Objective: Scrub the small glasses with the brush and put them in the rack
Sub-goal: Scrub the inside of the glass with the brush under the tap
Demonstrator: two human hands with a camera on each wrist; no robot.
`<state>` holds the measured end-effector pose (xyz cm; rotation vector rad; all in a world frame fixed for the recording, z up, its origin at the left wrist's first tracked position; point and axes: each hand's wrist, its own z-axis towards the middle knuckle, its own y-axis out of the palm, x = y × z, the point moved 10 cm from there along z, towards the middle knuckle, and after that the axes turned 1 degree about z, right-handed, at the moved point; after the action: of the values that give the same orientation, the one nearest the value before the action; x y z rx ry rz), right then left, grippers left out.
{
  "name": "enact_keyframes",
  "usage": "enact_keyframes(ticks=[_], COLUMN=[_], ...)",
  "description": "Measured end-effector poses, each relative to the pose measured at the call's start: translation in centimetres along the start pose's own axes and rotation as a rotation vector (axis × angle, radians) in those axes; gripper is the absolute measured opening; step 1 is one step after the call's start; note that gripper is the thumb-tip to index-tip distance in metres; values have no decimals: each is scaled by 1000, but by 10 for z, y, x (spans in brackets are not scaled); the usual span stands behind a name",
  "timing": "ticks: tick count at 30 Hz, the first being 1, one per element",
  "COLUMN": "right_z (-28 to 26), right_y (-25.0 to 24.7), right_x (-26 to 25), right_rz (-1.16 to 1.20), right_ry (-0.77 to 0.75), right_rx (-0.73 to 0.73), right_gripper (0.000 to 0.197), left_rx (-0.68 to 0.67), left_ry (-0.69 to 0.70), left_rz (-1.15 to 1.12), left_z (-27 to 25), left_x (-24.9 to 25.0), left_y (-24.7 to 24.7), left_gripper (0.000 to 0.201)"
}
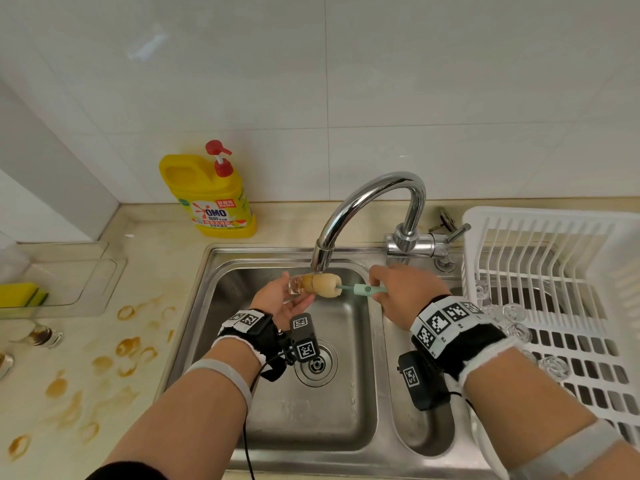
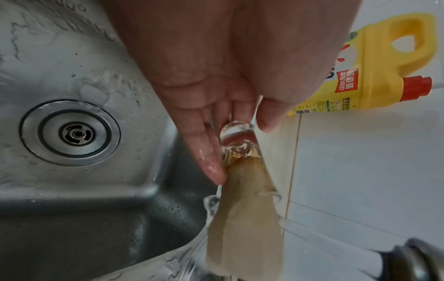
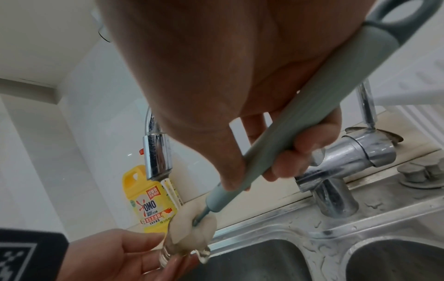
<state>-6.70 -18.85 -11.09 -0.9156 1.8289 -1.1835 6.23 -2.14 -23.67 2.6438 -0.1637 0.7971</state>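
Clear small glass (image 1: 296,285), seemingly brown-tinged, stuffed with beige brush (image 1: 327,285).

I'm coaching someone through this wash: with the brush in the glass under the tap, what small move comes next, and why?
Probably twist the brush a little deeper into the small glass. The right hand grips its handle, the left hand holds the glass under the running faucet, and brownish residue still shows near the glass's base in the left wrist view.
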Motion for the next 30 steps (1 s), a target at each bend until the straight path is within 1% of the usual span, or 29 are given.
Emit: enact_keyframes(ticks=[3,7,10,11,13,16,17,20,22,25,28,30], right_z=[-1,-2,0,1,1,-2,-2,0,-1,-7,-20,-29], right_y=[1,-2,-8,-10,-13,-9,-6,9,15,10,-3,-10], right_x=[0,-8,-18,-20,-22,-14,-12,-3,1,8,19,26], right_rz=[15,-10,-91,-109,-119,-55,-24,31,40,73,70,84], right_ry=[12,-4,-34,-42,-48,-21,-7,42,57,74,146,186], right_rx=[-32,-25,15,32,49,17,3,-72,-103,-62,1,19], right_gripper=[10,3,16,18,15,4,5,25,30,26,17,20], left_rx=[-55,-56,-40,-28,1,3,-12,-73,-106,-115,-58,-27], left_ry=[7,30,33,31,28,60,61,20,14,28,32,32], left_rz=[7,66,97,107,118,121,100,-15,-33,30,17,-7], left_z=[-3,-5,-3,-3,-4,-7,-8,-11,-11,-12,-10,-8], left_x=[1,3,4,4,5,8,8,2,1,2,4,7], left_y=[5,8,6,5,2,1,3,11,16,21,14,7], left_gripper=[34,40,38,38,38,41,42,38,34,32,37,42])
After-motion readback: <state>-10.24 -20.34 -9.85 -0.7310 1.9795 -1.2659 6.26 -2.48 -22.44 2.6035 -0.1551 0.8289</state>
